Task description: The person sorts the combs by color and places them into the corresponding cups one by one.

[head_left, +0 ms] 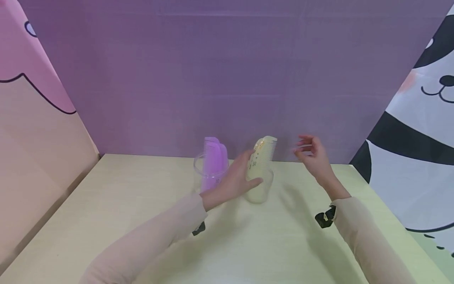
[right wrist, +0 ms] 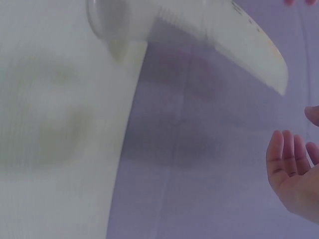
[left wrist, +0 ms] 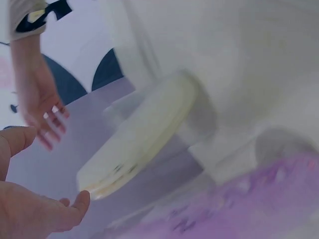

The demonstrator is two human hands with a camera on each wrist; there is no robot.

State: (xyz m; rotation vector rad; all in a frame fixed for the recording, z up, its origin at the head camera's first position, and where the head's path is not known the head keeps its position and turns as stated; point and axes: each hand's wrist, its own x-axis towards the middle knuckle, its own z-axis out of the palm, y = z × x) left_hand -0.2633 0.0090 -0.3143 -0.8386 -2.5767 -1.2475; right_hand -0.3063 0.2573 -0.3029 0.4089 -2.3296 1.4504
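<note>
Pale yellow combs [head_left: 261, 157] stand in a clear cup [head_left: 270, 183], leaning to the right with their teeth on that side. My left hand [head_left: 232, 179] is beside them, thumb spread away from the fingers. In the left wrist view a fingertip [left wrist: 82, 201] is right at the top end of the yellow combs [left wrist: 142, 132], while the thumb [left wrist: 20, 138] stays apart. To the right, my right hand [head_left: 312, 156] hangs in the air with loosely bent fingers and nothing in it. Purple combs [head_left: 213, 157] stand in another clear cup [head_left: 198, 163], partly behind the left hand.
Both cups are near the back edge of the pale table [head_left: 142, 221]. A purple cloth [head_left: 227, 79] hangs behind it. Printed cartoon panels flank the table, a pink one [head_left: 46, 71] on the left and a panda [head_left: 418, 173] on the right.
</note>
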